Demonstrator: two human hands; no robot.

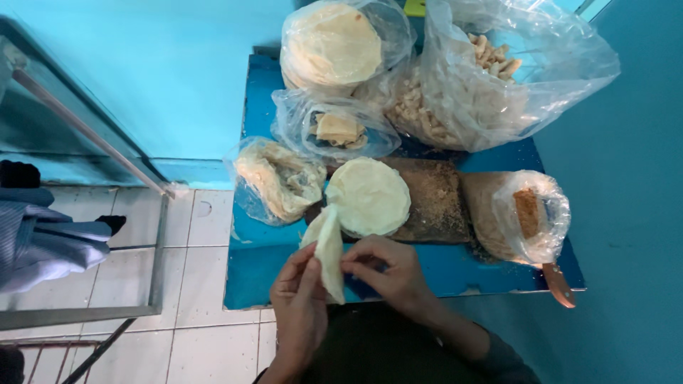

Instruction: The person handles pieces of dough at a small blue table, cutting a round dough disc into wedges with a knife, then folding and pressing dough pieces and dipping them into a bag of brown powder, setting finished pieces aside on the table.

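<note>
Both my hands hold one thin pale dough sheet (329,249) over the near edge of a blue table (270,256). My left hand (299,306) grips its lower left side. My right hand (388,270) pinches its right edge. The sheet hangs folded and touches a round stack of the same pale sheets (368,195) that lies on a brown wooden board (434,199).
Clear plastic bags crowd the table: round flat sheets (334,46), rolled pieces (469,92), folded sheets (338,129), crumpled dough (277,181). A bag with a brown block (526,213) and a wooden-handled tool (558,284) lie right. Tiled floor, a metal frame (160,242) and a person's leg (43,238) are left.
</note>
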